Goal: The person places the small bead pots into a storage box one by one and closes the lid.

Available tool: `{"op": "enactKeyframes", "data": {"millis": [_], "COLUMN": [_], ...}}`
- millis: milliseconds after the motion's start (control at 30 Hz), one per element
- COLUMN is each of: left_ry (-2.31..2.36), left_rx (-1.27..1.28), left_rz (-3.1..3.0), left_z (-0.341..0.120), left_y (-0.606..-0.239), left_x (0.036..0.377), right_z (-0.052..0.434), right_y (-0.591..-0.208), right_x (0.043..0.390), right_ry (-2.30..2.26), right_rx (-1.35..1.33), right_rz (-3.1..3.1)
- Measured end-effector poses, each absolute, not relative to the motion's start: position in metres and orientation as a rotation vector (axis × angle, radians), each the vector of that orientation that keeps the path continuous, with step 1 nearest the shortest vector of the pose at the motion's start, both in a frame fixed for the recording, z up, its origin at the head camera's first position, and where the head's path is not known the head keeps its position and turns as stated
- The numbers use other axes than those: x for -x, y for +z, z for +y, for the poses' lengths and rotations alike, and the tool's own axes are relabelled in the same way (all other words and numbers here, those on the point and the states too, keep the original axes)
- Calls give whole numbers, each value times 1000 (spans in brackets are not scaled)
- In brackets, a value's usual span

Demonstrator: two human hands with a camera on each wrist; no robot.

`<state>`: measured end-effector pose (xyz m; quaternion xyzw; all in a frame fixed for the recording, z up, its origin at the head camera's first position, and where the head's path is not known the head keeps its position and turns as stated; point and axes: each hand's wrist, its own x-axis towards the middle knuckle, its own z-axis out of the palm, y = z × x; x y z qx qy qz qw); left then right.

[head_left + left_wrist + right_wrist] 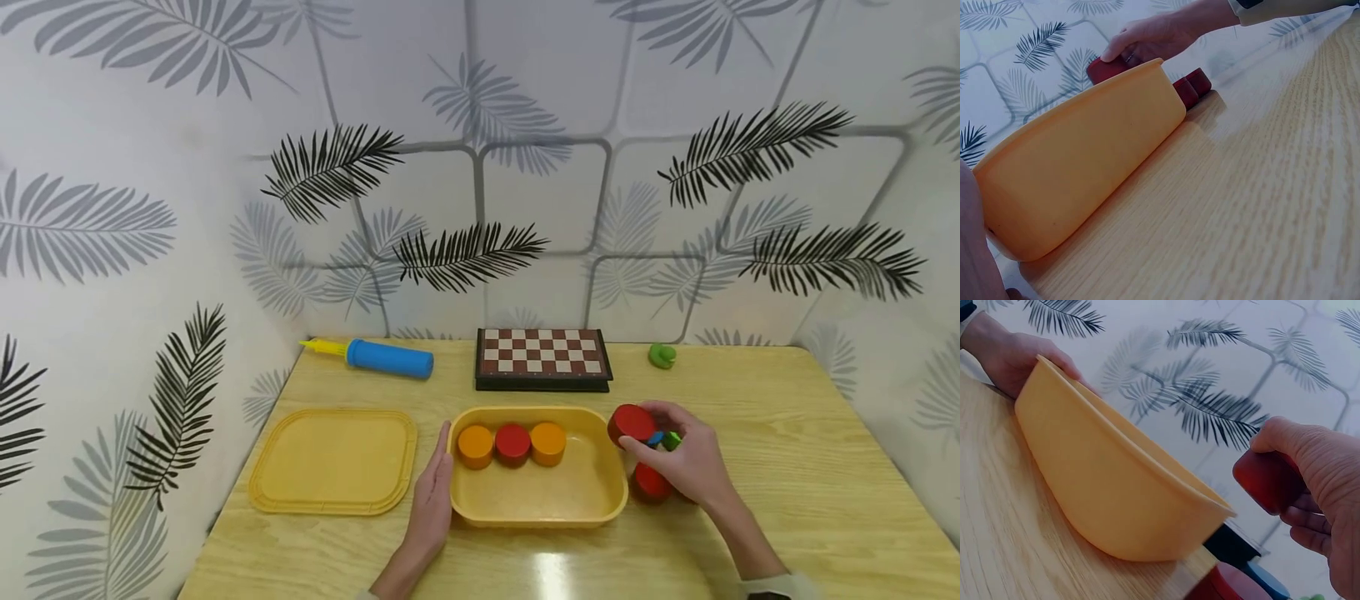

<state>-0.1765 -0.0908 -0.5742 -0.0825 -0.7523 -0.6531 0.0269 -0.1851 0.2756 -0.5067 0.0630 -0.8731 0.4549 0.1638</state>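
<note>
My right hand point(686, 458) pinches one red disc point(632, 422), fingers curled round it, just right of the yellow tub point(540, 500) at its far right corner. My left hand point(433, 500) lies flat, fingers straight, against the tub's left wall. To place it well, I judge: lift the disc clear over the rim, keep the tub braced, and set it down beside the row. Count inside: two orange discs point(476, 445), one red. Outside, near my right hand: one red disc on the table point(649, 483), one blue piece and one green, both partly hidden.

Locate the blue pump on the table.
In the head view, the blue pump lies at the table's far left edge, left of the chessboard, behind the flat yellow tray.
</note>
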Motion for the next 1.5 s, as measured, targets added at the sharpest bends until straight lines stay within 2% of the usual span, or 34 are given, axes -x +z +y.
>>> {"op": "enactKeyframes", "data": {"millis": [233,567,1067,1333,1500], "left_ry": [-2015,-2013,-2011,-2027,-2023], "left_rx": [262,250,256,275,285], "left_rz": [-2315,-2325,-2312,-2298,-2293], "left_z": [-90,-90,-90,-89,-90], "left_y": [-573,-573,-572,-574,-574], "left_x": [177,176,176,174,175], "right_z": [255,239,229,223,219], "right_y": [-509,-512,-505,-499,-497], "right_x": [195,208,211,209,207], "right_ry": [1267,1013,663,306,281], "right_rx": [-295,-609,-757,-773,-762], "right_rz": [-2552,-2608,-2773,-2977,-2964]}}
